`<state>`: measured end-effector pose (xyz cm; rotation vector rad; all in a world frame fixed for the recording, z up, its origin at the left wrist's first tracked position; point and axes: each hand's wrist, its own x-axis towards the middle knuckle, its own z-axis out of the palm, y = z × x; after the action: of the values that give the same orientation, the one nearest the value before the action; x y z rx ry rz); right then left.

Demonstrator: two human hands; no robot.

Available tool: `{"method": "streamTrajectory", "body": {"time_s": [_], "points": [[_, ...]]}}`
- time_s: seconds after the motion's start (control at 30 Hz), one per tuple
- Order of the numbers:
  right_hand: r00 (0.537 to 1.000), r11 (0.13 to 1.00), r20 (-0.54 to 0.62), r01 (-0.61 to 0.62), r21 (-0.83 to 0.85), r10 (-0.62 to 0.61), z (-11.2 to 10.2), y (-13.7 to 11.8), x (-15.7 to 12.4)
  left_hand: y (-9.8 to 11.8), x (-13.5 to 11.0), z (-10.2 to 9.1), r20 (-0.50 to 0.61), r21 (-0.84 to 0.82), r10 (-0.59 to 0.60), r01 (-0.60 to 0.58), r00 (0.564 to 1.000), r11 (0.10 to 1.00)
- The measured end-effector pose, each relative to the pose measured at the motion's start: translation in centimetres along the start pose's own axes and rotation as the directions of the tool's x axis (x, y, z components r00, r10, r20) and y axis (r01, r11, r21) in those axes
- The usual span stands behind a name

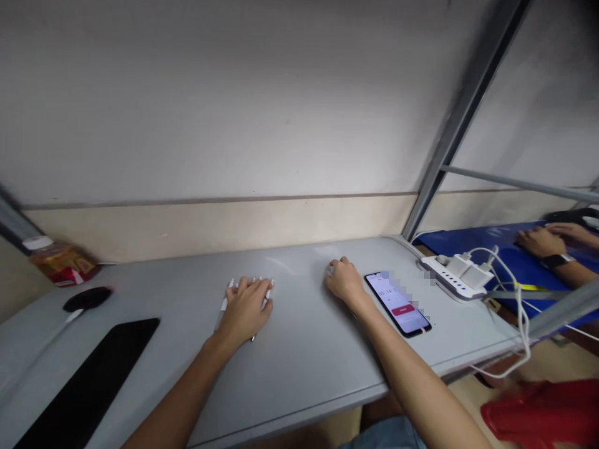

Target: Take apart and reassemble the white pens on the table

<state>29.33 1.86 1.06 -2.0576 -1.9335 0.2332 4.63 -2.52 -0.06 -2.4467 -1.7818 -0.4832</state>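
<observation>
My left hand [246,310] rests palm down on the grey table [294,355], its fingers curled over several slim white pens [223,307]. Pen ends poke out beyond the fingertips and one dark tip shows beneath the palm; most of their length is covered. Farther right, my right hand [345,282] is closed low over the tabletop. Something small and pale shows at its fingertips, too hidden to name. Just right of that hand lies a phone [397,305] with its lit screen facing up.
At left are a bottle [60,260] lying tilted, a black oval object [87,299] with a white cable, and a long black slab [93,380]. A power strip [453,284] with plugs sits at right. Beyond the metal frame are another person's hands [545,240].
</observation>
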Motion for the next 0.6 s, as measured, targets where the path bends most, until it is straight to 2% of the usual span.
{"method": "streamTrajectory", "body": {"time_s": [0.1, 0.23, 0.6], "points": [[0.999, 1.0, 0.048, -0.012, 0.003, 0.012, -0.17, 0.06, -0.01, 0.25, 0.0, -0.26, 0.055, -0.02, -0.014, 0.015, 0.998, 1.0], [0.991, 0.999, 0.122, -0.051, -0.008, 0.052, -0.36, 0.12, -0.07, 0.61, 0.03, -0.44, 0.067, -0.035, -0.017, 0.019, 0.998, 0.999], [0.99, 0.998, 0.123, -0.065, -0.01, 0.066, -0.87, 0.19, -0.22, 0.89, -0.19, -0.04, 0.029, -0.063, 0.032, -0.03, 0.999, 0.998]]}}
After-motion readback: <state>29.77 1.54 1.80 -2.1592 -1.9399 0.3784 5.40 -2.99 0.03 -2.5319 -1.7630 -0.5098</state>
